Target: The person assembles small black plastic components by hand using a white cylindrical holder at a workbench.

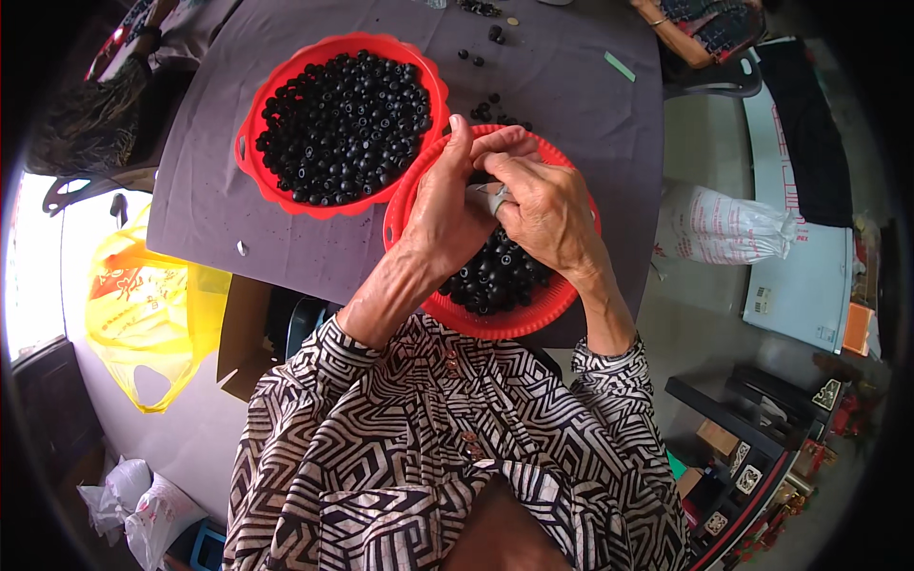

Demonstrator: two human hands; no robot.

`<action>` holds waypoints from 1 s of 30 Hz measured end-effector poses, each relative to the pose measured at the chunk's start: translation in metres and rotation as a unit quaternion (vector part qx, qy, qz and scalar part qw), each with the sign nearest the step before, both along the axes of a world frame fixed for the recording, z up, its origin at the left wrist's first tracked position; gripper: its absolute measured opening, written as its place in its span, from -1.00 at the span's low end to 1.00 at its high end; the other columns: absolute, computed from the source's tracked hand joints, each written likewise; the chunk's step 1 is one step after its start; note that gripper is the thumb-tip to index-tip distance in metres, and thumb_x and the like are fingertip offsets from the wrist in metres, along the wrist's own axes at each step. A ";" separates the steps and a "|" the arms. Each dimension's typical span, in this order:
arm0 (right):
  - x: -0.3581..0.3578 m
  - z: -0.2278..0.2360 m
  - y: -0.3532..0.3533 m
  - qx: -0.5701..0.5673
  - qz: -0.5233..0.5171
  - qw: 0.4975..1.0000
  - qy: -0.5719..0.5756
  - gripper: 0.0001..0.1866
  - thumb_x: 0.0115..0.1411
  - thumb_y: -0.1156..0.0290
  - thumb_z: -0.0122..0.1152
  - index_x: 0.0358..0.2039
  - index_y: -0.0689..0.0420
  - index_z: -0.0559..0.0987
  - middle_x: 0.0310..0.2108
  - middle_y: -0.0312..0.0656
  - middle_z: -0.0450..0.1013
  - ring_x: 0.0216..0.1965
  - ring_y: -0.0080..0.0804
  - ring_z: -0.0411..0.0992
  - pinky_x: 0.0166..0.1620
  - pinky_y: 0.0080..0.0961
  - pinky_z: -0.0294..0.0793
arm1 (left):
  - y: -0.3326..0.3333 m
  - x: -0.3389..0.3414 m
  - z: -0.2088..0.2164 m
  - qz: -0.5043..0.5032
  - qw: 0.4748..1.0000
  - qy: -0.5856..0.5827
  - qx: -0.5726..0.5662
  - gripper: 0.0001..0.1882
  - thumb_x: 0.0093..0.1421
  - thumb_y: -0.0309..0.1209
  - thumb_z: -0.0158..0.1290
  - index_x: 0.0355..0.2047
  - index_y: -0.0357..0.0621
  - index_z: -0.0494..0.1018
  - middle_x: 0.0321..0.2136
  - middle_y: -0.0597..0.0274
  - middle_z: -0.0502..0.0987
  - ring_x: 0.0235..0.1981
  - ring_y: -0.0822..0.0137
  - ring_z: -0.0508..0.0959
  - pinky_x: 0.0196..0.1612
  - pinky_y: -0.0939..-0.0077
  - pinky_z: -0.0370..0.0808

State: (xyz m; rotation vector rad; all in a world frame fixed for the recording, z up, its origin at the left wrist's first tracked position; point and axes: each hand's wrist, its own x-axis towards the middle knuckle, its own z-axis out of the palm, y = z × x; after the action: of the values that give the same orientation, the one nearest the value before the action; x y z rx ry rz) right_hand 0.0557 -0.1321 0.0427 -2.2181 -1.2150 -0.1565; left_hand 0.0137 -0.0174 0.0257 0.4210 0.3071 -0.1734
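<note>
My left hand [446, 205] is cupped with its thumb up over a red bowl [509, 326] close to me. My right hand [550, 209] closes against the left palm, its fingers pinched together. A small greyish-white piece [490, 196] shows between the hands; I cannot make out what it is, nor what the fingers hold. Beneath them, small dark round berries [500, 271], some with a pale ring on top, lie in the bowl. At its left, a second red bowl [246, 143] with a scalloped rim is filled with similar dark berries [343, 124].
Loose dark berries [495, 34] lie on the grey tablecloth [562, 57], near a pale green strip [620, 66]. Another person's arm [678, 36] is at the far right. A yellow bag [143, 314] is left of the table; a white sack [728, 226] stands at right.
</note>
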 end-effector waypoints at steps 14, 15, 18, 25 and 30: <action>0.013 0.026 -0.012 0.135 0.037 0.959 0.247 -0.76 -0.02 0.46 0.23 -0.27 0.14 0.52 -0.66 -0.37 0.38 -0.66 -0.72 0.20 -0.57 -0.72 0.21 | 0.013 -0.004 -0.020 -0.047 0.990 -0.126 -0.048 -0.81 0.19 -0.38 -0.08 -0.29 -0.27 0.38 -0.44 0.27 0.45 -0.43 0.42 0.45 -0.30 0.54 0.43; 0.014 0.026 -0.011 0.147 0.032 0.958 0.246 -0.77 -0.01 0.46 0.23 -0.28 0.15 0.52 -0.69 -0.38 0.36 -0.67 -0.71 0.20 -0.58 -0.70 0.21 | 0.013 -0.004 -0.020 -0.052 0.988 -0.131 -0.057 -0.82 0.18 -0.40 -0.07 -0.29 -0.27 0.38 -0.45 0.27 0.45 -0.43 0.42 0.46 -0.31 0.54 0.44; 0.011 0.039 -0.011 0.131 -0.030 0.965 0.226 -0.75 -0.01 0.32 0.27 -0.35 0.17 0.50 -0.72 -0.35 0.34 -0.69 -0.68 0.20 -0.60 -0.66 0.22 | 0.014 -0.004 -0.010 -0.045 0.987 -0.123 -0.093 -0.82 0.17 -0.40 -0.04 -0.29 -0.27 0.38 -0.44 0.26 0.46 -0.44 0.41 0.47 -0.32 0.53 0.45; 0.013 0.039 -0.005 0.001 -0.031 0.994 0.106 -0.55 -0.11 0.05 0.30 -0.53 0.20 0.40 -0.74 -0.23 0.36 -0.71 -0.50 0.33 -0.61 -0.54 0.28 | 0.015 -0.004 -0.012 -0.036 0.989 -0.115 -0.083 -0.81 0.16 -0.40 -0.03 -0.26 -0.24 0.39 -0.37 0.25 0.47 -0.37 0.40 0.47 -0.29 0.51 0.45; 0.018 0.037 -0.001 -0.042 -0.037 0.994 0.094 -0.60 -0.10 0.15 0.31 -0.55 0.21 0.38 -0.73 -0.18 0.39 -0.69 -0.44 0.40 -0.61 -0.50 0.30 | 0.014 -0.005 -0.008 -0.017 0.991 -0.105 -0.085 -0.78 0.16 -0.39 -0.03 -0.21 -0.21 0.39 -0.31 0.24 0.46 -0.32 0.39 0.46 -0.25 0.48 0.44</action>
State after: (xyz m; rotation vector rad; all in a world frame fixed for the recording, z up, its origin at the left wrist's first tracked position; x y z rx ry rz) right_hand 0.0739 -0.1334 0.0800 -2.2925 -1.0565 0.0745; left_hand 0.0082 -0.0031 0.0174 0.2725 0.0759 -0.1858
